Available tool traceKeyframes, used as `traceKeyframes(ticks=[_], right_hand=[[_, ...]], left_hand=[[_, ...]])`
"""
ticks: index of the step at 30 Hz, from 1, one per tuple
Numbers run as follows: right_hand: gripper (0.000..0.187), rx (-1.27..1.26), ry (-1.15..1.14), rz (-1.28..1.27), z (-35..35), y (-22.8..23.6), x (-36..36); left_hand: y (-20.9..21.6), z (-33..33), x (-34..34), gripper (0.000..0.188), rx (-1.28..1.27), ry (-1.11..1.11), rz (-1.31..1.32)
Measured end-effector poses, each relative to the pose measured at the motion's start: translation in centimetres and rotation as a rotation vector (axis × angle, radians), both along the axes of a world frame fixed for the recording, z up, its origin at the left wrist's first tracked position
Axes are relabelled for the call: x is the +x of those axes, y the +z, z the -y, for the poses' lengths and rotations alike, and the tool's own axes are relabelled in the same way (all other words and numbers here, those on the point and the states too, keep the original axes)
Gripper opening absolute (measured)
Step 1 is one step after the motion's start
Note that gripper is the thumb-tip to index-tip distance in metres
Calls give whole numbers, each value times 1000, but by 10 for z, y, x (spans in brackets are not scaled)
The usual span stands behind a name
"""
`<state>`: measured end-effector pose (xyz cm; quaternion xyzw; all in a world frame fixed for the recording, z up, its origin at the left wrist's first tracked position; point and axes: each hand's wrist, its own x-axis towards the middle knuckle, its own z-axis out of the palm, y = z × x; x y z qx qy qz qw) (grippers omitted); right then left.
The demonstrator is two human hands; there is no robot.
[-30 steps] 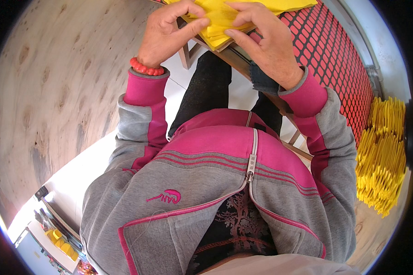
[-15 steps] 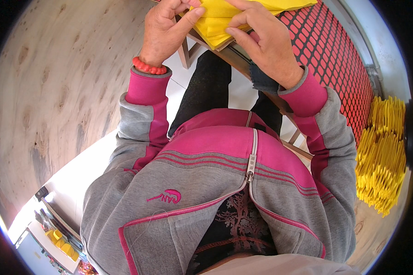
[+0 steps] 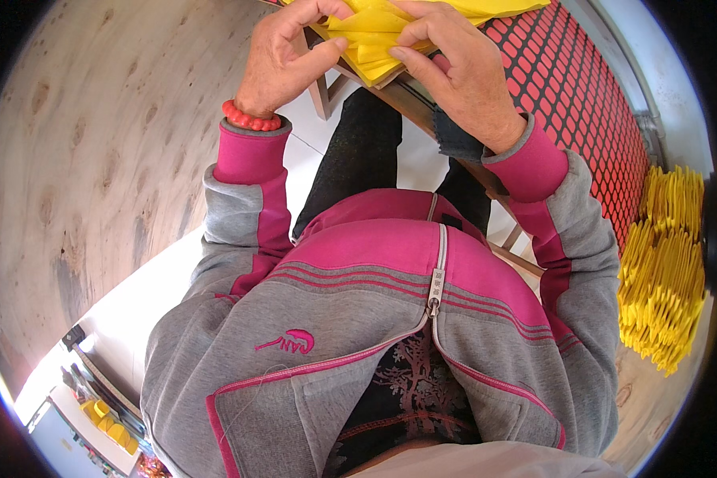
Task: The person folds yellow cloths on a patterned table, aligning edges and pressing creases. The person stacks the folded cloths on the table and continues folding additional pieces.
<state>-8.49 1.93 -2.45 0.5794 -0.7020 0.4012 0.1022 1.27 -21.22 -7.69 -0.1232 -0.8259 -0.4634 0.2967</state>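
Just left of red-black mesh mat: folded yellow sheets, pleats kinda crosswise, sitting between right hand (nearer mat, grip pinching fold) and left hand (farther out, thumb and fingers spread).

Two hands, one red bracelet, one jacket, yellow sheets of indistinct number

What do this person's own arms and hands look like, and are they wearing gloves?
No gloves: the left hand and right hand are bare. A red beaded bracelet circles the left wrist. Both sleeves are grey with magenta panels and wide magenta cuffs edged in grey.
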Motion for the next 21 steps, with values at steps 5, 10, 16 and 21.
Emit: traceKeyframes(ticks=[5,10,16,21], right_hand=[[14,2,-6,11,0,0,0],[16,-5,-5,8,0,-1,0],[21,-100,-21,-69,2,1,0],[29,-45,-24,-282,2,4,-2]], left_hand=[[1,-2,-1,24,29,-17,-10],[1,-4,-3,11,-21,-48,-56],[-7,1,-7,11,140,-41,39],[-13,3,-9,11,183,-40,29]])
